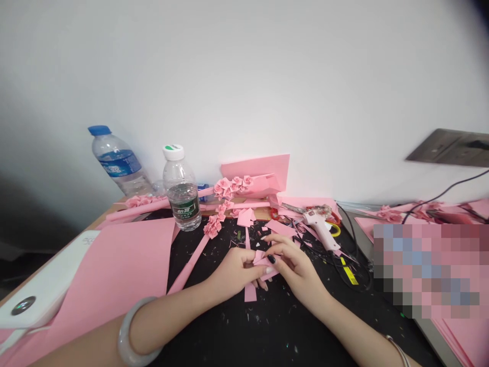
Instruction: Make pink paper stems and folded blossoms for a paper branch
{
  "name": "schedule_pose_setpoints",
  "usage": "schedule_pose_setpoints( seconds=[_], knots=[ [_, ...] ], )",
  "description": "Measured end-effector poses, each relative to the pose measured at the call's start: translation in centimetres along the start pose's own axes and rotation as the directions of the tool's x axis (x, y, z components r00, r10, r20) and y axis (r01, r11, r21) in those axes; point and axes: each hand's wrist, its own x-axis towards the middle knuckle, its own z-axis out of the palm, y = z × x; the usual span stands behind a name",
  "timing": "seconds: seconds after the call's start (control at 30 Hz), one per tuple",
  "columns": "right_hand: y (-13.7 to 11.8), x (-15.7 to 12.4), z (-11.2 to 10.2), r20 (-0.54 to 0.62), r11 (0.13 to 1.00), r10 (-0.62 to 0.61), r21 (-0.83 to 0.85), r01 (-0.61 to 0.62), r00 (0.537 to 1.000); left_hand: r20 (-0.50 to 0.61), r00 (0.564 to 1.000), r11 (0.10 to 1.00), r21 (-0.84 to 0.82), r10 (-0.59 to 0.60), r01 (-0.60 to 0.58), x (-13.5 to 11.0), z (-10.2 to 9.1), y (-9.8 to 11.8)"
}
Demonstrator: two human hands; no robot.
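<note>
The left hand (233, 272) and right hand (294, 267) meet just below the centre of the frame, both pinching a folded pink paper strip (263, 263) between thumbs and fingers, so neither hand is released. The strip's free end (250, 292) hangs just below the left hand, over a black mat (275, 329) littered with paper scraps on the counter (102, 216). A pale bangle (132, 331) circles the left wrist. Just beyond the right hand lies a white hot glue gun (321, 230), with its dark cord (353, 272) curling to its right. Farther up, a cluster of pink paper roses (231, 187) sits against a standing pink sheet (255, 171), beside a white-capped water bottle (181, 187). A blue-capped bottle (118, 160) leans at the upper left. A large pink sheet (114, 267) lies at the lower left, and a pixelated patch covers the lower right.
</note>
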Motion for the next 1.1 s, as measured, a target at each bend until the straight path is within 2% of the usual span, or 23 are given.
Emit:
schedule_pose_setpoints(
  seconds=[0.2, 0.3, 0.4, 0.5, 0.67, 0.97, 1.03, 1.1],
  knots=[
    [-0.1, 0.0, 0.6, -0.025, 0.982, 0.128, 0.145, -0.124, 0.991, -0.002, 1.000, 0.999, 0.027, 0.028, -0.028, 0.0, -0.1, -0.1],
    [-0.2, -0.1, 0.7, -0.038, 0.976, 0.141, 0.171, -0.133, 0.989, -0.006, 1.000, 0.998, 0.050, 0.030, -0.030, 0.0, -0.1, -0.2],
    [-0.1, -0.4, 0.8, -0.080, 0.991, 0.082, 0.112, -0.073, 0.993, -0.003, 0.999, 0.998, 0.054, 0.033, -0.033, 0.0, -0.1, -0.2],
    [0.0, -0.7, 0.7, -0.099, 1.000, -0.029, -0.015, 0.028, 0.995, 0.002, 1.000, 0.999, 0.046, 0.022, -0.022, 0.1, -0.1, -0.1],
    [0.1, -0.6, -0.1, 0.016, 0.964, -0.195, -0.184, 0.195, 0.981, -0.016, 1.000, 0.999, -0.035, 0.014, -0.015, 0.3, -0.4, -0.2],
    [0.2, -0.3, -1.1, 0.167, 0.959, -0.179, -0.193, 0.210, 0.970, -0.043, 0.999, 0.996, -0.087, -0.010, 0.006, 0.3, -0.4, 0.0],
    [0.2, -0.2, -1.2, 0.172, 0.963, -0.179, -0.173, 0.209, 0.969, -0.034, 0.999, 0.997, -0.079, -0.003, 0.001, 0.3, -0.4, 0.0],
    [0.3, -0.1, -1.2, 0.117, 0.974, -0.172, -0.128, 0.187, 0.978, -0.024, 1.000, 0.997, -0.075, 0.010, -0.012, 0.3, -0.4, 0.0]
  ],
)
